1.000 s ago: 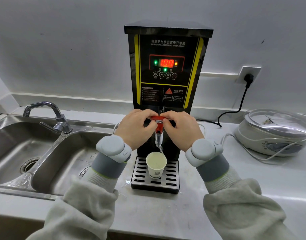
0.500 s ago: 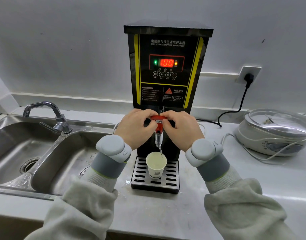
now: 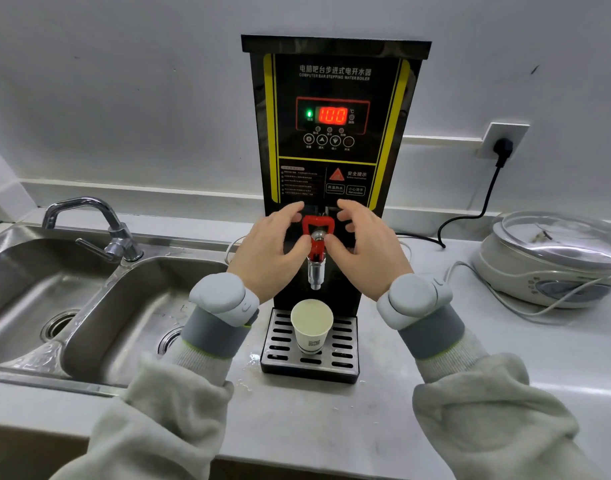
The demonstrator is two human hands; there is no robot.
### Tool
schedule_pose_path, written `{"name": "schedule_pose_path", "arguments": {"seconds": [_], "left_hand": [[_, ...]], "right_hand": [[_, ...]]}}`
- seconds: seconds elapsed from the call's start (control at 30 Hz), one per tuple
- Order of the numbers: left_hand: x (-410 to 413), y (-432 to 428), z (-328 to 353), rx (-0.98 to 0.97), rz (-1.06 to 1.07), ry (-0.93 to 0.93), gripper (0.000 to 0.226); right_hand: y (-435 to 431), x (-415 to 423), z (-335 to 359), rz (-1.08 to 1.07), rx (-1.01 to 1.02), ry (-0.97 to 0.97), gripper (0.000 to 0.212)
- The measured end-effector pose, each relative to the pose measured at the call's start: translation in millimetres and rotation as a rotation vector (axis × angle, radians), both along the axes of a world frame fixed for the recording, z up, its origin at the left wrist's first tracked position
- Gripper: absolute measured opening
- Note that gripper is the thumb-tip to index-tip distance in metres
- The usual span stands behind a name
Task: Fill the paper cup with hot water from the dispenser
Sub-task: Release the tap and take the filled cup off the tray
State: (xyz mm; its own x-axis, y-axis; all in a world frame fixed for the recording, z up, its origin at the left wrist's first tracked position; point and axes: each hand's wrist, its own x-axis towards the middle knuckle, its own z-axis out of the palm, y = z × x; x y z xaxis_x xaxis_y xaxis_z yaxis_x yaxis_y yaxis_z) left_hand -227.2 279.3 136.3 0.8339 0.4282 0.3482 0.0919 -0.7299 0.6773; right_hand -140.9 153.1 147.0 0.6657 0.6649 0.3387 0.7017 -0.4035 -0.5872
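Observation:
A white paper cup [image 3: 311, 327] stands on the metal drip tray [image 3: 345, 355] of the black and yellow hot water dispenser [image 3: 335, 84], directly under the steel spout [image 3: 316, 277]. The cup holds pale liquid close to its rim, and no stream falls from the spout. The red tap lever [image 3: 318, 223] stands raised. My left hand [image 3: 269, 251] and my right hand [image 3: 366, 251] flank the lever with fingers spread. Only the thumb tips touch the tap stem. The display reads 100.
A steel double sink [image 3: 130, 306] with a faucet [image 3: 89, 220] lies to the left. A white cooker with a glass lid [image 3: 553, 261] sits at the right, its white cord trailing on the counter. A black cable runs to a wall socket [image 3: 503, 147]. Water drops lie beside the tray.
Both hands have let go of the red lever and spread their fingers. The lever has come up, and the thin stream into the cup has stopped.

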Motion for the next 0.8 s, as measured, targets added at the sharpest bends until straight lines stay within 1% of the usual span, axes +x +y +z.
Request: {"name": "schedule_pose_path", "arguments": {"seconds": [0.07,0.13,0.27,0.47,0.6,0.73,0.8], "left_hand": [[-3.2,1.9,-8.3,-0.094,0.019,-0.011,0.048],[-8.0,3.7,-19.2,-0.182,0.037,-0.014,0.045],[-15.2,4.8,-47.4,-0.331,0.057,0.01,0.04],[-19.3,3.3,-95.2,-0.422,0.121,0.089,0.036],[-24.4,5.3,-116.5,-0.464,0.153,0.135,0.038],[-31.1,8.3,-127.6,-0.477,0.175,0.187,0.042],[-32.8,12.3,-132.4,-0.477,0.234,0.182,0.044]], "right_hand": [[-4.3,-0.6,-8.1,-0.026,0.071,0.031,0.04],[-10.7,-1.4,-17.9,-0.055,0.098,0.067,0.031],[-20.5,-1.5,-49.3,-0.102,0.02,0.129,0.028],[-23.0,-3.1,-97.2,-0.16,-0.123,0.277,0.039],[-21.3,-4.3,-119.7,-0.173,-0.221,0.351,0.054],[-17.6,-4.7,-134.8,-0.156,-0.305,0.381,0.072],[-13.5,-5.4,-139.8,-0.14,-0.331,0.374,0.077]]}}
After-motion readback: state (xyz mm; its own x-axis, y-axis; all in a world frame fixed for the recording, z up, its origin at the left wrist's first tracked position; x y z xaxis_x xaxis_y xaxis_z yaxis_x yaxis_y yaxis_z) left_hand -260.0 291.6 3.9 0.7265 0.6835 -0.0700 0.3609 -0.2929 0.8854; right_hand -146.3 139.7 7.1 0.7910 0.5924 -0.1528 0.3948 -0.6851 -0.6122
